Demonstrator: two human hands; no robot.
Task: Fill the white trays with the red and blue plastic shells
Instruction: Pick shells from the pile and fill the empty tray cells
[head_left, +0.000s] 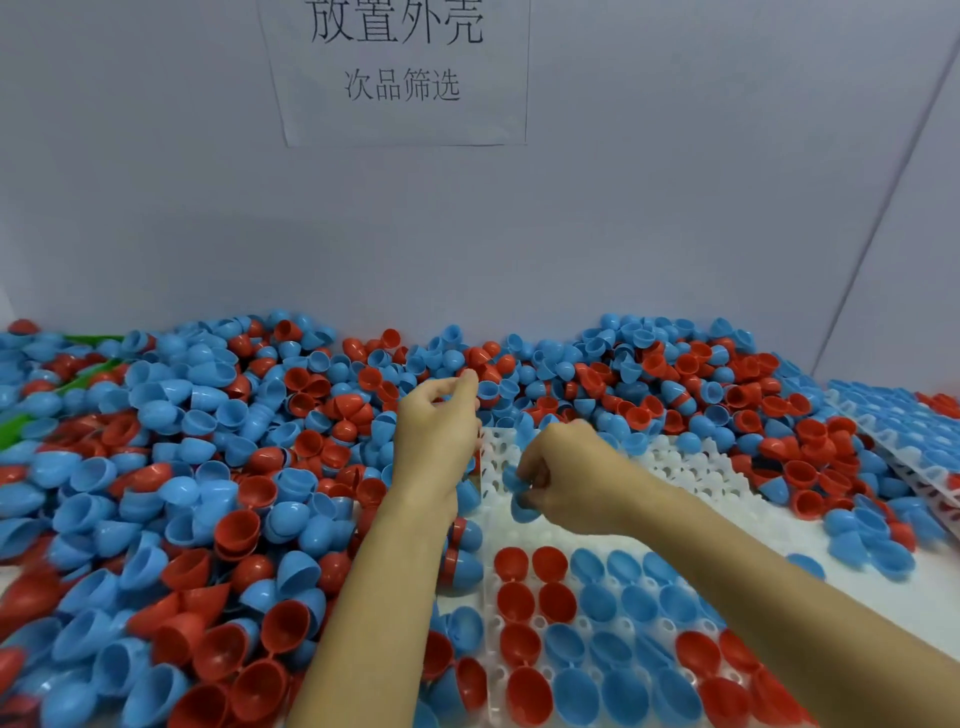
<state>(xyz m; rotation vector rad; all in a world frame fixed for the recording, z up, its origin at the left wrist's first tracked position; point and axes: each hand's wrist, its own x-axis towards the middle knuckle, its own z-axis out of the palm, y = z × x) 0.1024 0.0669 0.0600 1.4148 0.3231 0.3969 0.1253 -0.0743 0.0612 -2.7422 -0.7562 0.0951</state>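
Note:
A white tray (680, 470) lies in front of me; its near rows hold red shells (514, 603) and blue shells (639, 603), open side up, and its far rows are bare. Loose red and blue shells in a pile (218, 467) cover the table to the left and behind. My right hand (566, 480) hovers over the tray's bare far rows and grips a blue shell (521, 506) in curled fingers. My left hand (436, 436) hangs over the pile at the tray's left edge, fingers loosely curled, fingertips near a red shell; nothing shows in its grasp.
A second white tray (844, 402) filled mostly with blue shells lies tilted at the far right. Green plastic (88, 340) pokes out of the pile at the far left. A grey wall with a paper notice (400, 73) closes off the back.

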